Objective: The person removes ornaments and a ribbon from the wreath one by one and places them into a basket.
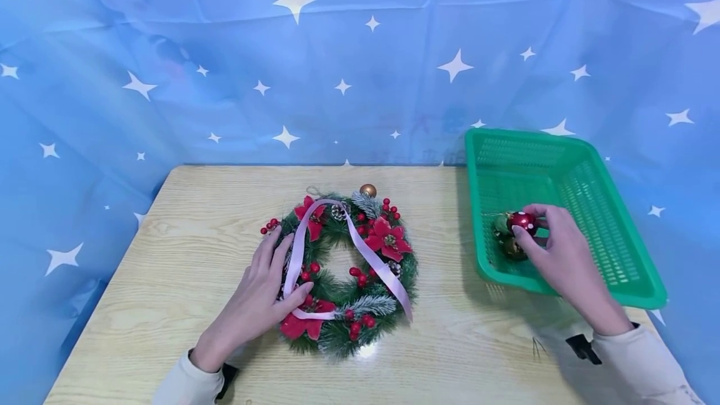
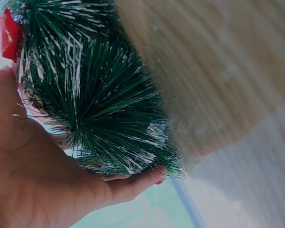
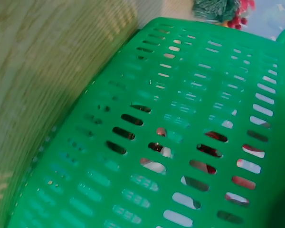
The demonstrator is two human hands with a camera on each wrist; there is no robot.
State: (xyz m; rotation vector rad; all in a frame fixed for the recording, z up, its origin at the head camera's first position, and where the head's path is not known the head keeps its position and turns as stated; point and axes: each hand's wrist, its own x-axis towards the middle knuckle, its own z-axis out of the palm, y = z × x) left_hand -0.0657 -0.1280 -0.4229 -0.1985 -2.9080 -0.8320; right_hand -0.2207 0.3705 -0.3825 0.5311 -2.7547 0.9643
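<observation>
A green Christmas wreath [image 1: 374, 324] with red poinsettias, berries and a pale pink ribbon [image 1: 360, 239] lies flat on the table. On its left side rests my left hand [image 1: 255, 289], fingers spread along the outer greenery and thumb over the lower ribbon. The left wrist view shows this hand [image 2: 47, 175] against the wreath's needles [image 2: 99, 90]. Over at the right, my right hand [image 1: 568, 255] pinches a shiny red bauble [image 1: 522, 222] with white dots inside the green basket [image 1: 619, 217]. Beside it sit a dull green bauble [image 1: 501, 224] and a dark gold one [image 1: 514, 249]. The basket wall mostly hides the right hand in its wrist view.
A copper-coloured bauble [image 1: 368, 190] is at the wreath's top edge. Thin dark strands [image 1: 537, 347] lie on the wooden table [image 1: 450, 355] in front of the basket. Behind the table hangs a blue cloth [image 1: 349, 49] with white stars.
</observation>
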